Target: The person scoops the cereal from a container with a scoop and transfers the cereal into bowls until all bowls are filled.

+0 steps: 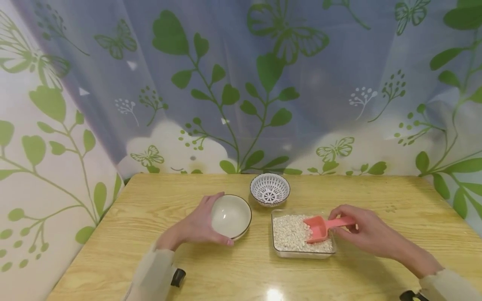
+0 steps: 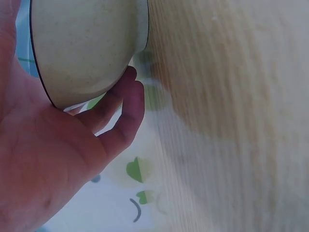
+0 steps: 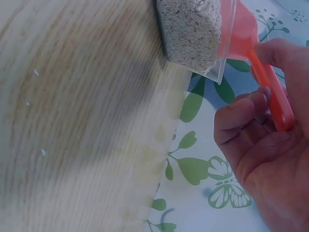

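Note:
My left hand (image 1: 200, 221) grips a cream bowl (image 1: 230, 217) with a dark rim from its left side, thumb at the near edge. In the left wrist view, fingers (image 2: 129, 113) curl against the underside of the bowl (image 2: 87, 48). My right hand (image 1: 361, 230) pinches the handle of a coral-pink scoop (image 1: 318, 228). The scoop's front edge meets the oat flakes (image 1: 290, 232) in a clear rectangular container (image 1: 301, 254). In the right wrist view, thumb and fingers hold the scoop's handle (image 3: 271, 94) above the container's side.
A black-and-white patterned bowl (image 1: 270, 190) stands behind the container, near the back of the wooden table (image 1: 226, 276). A few pale flakes (image 3: 43, 152) lie on the tabletop in the right wrist view. A leaf-print curtain (image 1: 233, 83) hangs behind the table.

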`<state>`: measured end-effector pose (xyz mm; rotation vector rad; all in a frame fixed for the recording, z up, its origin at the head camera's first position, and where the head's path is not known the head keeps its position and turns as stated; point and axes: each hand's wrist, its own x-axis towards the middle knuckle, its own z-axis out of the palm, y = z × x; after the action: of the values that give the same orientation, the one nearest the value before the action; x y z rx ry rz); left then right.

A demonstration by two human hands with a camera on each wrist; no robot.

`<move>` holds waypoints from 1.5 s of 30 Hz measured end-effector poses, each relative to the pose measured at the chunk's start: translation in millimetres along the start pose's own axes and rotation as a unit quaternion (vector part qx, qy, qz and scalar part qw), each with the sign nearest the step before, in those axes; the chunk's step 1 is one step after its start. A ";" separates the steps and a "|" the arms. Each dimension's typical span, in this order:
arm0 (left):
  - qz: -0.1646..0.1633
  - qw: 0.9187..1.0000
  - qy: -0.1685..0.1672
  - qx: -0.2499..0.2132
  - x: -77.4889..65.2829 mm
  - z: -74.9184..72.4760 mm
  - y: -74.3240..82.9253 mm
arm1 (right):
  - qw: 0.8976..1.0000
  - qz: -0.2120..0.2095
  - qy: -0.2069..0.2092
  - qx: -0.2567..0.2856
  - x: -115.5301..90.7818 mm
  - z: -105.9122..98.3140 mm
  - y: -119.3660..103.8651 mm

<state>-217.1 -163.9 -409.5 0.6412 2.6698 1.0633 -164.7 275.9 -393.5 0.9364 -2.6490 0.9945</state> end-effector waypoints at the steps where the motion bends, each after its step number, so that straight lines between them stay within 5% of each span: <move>1: 0.000 1.000 -0.003 -0.003 -2.0 -0.1 -0.5 | 1.000 0.003 -0.001 0.003 -0.7 0.4 0.3; 15: 0.002 1.000 -0.019 -0.016 -16.5 0.3 -0.7 | 0.997 0.054 -0.006 0.058 -7.4 5.5 3.3; 29: -0.026 1.000 0.006 -0.009 -18.1 -5.4 -10.9 | 0.997 0.066 -0.015 0.030 -10.3 4.0 4.1; 32: -0.013 0.999 0.041 0.022 -21.1 -6.5 2.4 | 0.997 0.069 -0.022 0.020 -9.2 1.6 2.5; 38: 0.090 0.983 0.150 0.064 -27.3 3.6 49.2 | 0.999 0.045 -0.024 -0.003 -4.0 -0.2 -1.1; 45: 0.087 0.994 0.061 0.023 -22.2 39.1 89.6 | 1.000 0.023 -0.011 -0.013 -2.0 1.4 -1.5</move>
<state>-155.7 -92.5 -375.3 0.8591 2.7909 1.1222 -162.1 275.2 -394.5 0.8903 -2.7071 0.9613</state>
